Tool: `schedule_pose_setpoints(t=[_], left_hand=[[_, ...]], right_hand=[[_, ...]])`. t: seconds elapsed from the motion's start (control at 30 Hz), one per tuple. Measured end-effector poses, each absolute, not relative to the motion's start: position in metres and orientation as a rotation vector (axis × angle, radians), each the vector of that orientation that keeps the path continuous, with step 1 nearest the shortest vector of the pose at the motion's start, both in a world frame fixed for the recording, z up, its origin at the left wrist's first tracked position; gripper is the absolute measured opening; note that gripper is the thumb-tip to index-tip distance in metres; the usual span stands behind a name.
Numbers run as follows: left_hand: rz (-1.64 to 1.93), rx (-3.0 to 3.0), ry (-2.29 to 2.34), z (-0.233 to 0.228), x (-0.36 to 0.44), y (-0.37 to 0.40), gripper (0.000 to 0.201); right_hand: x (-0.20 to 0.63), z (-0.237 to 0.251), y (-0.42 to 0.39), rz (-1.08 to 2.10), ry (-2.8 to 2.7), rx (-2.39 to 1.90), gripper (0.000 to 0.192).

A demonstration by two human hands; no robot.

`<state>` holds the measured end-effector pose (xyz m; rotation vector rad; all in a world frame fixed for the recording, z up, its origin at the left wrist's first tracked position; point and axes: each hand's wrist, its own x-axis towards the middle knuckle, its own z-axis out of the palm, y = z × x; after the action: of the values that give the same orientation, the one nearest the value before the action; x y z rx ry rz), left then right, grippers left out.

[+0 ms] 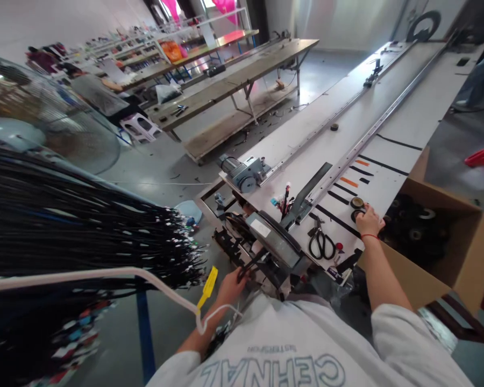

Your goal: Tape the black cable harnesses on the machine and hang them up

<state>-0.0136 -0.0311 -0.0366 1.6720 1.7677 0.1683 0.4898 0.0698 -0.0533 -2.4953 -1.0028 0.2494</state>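
My right hand (pixel 370 221) reaches over the right edge of the white table and is closed around a roll of black tape (pixel 355 216). Another tape roll (pixel 357 202) lies right beside its fingers. At the table's near end my left hand (pixel 233 285) is low beside the machine (pixel 272 239), its fingers curled around something dark that I cannot make out. Black-handled scissors (pixel 321 243) lie between the machine and my right hand, next to a small red object (pixel 339 246). Short black strips (pixel 339 220) and orange strips (pixel 349 182) are stuck along the tabletop.
A cardboard box (pixel 462 263) holding many dark rolls stands at the right table edge. Bundles of black cables (pixel 84 209) hang at left, with a white hooked rod (pixel 145 273) and yellow tag (pixel 208 287) before them. Behind are a fan (pixel 80 118), a stool (pixel 139 127) and a seated person (pixel 94 91).
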Motion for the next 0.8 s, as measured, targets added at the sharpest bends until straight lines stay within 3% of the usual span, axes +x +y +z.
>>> schedule_pose_setpoints(t=[0.27, 0.53, 0.8], left_hand=[[0.082, 1.620, 1.647, -0.059, -0.050, -0.050, 0.029], [-0.005, 1.534, 1.502, -0.047, -0.063, -0.061, 0.037], [-0.173, 1.480, 1.500, -0.059, -0.099, -0.062, 0.047]], right_hand=[[0.495, -0.038, 0.072, 0.484, -0.947, -2.538, 0.052], [0.496, -0.027, 0.086, 0.632, -0.808, -2.630, 0.064], [0.428, -0.034, 0.031, 0.306, -0.692, -2.527, 0.062]])
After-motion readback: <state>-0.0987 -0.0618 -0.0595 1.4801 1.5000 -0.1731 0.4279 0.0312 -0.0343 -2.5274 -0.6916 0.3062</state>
